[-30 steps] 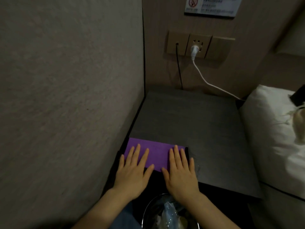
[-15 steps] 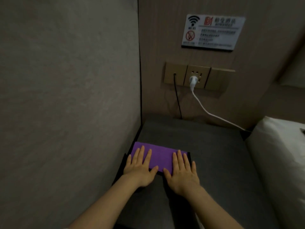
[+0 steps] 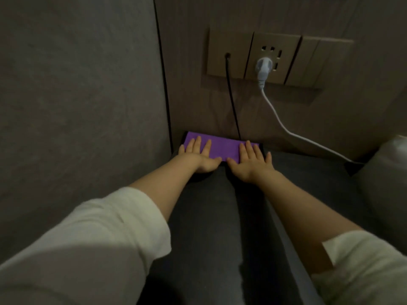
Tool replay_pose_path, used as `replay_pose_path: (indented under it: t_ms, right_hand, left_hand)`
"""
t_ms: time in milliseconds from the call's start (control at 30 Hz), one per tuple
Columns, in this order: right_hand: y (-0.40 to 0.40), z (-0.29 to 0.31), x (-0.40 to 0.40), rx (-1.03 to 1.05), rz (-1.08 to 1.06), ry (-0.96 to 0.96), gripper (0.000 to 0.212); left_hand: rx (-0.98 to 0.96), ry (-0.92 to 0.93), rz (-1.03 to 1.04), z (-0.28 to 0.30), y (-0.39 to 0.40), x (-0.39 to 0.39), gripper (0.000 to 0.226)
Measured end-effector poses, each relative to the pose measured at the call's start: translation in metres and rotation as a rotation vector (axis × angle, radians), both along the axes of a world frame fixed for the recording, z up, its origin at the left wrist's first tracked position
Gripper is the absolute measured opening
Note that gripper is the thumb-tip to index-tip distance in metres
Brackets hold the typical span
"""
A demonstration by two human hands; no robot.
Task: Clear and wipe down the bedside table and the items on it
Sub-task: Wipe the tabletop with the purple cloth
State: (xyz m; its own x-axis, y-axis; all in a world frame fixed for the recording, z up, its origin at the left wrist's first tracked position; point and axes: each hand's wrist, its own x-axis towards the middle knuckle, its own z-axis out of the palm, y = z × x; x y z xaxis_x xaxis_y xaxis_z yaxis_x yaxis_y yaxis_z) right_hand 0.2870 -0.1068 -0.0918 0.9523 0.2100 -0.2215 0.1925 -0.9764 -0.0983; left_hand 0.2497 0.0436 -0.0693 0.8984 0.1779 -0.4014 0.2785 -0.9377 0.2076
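One folded purple rectangular cloth (image 3: 222, 148), flat at the far edge of one dark grey bedside table top (image 3: 220, 216), against the back wall; left hand (image 3: 199, 157) and right hand (image 3: 251, 162), fingers straight and spread, pressing its two ends; two cords: one black (image 3: 232, 106), one white (image 3: 286, 130); one white plug (image 3: 263, 68) in one tan wall socket panel (image 3: 277, 60).

The purple cloth (image 3: 222, 147) looked soft and matt; the dark tabletop (image 3: 220, 216) matt; the wall panel (image 3: 193, 102) wood-grained.
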Motion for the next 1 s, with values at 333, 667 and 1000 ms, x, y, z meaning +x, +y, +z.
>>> replay_pose_path:
  t_ms: [333,667,1000]
  right_hand:
    - [-0.033,0.007,-0.066,-0.027,-0.011,0.067,0.076]
    - [-0.096,0.009,-0.242,0.032,-0.053,0.125,0.076]
    - [-0.140,0.006,-0.348,0.058,-0.090,0.165,0.076]
  left_hand:
    - [0.056,0.067,-0.085,0.005,-0.026,-0.057,0.075]
    - [0.034,0.121,-0.172,0.005,-0.087,-0.228,0.075]
    - [0.017,0.170,-0.153,0.010,-0.136,-0.329,0.075]
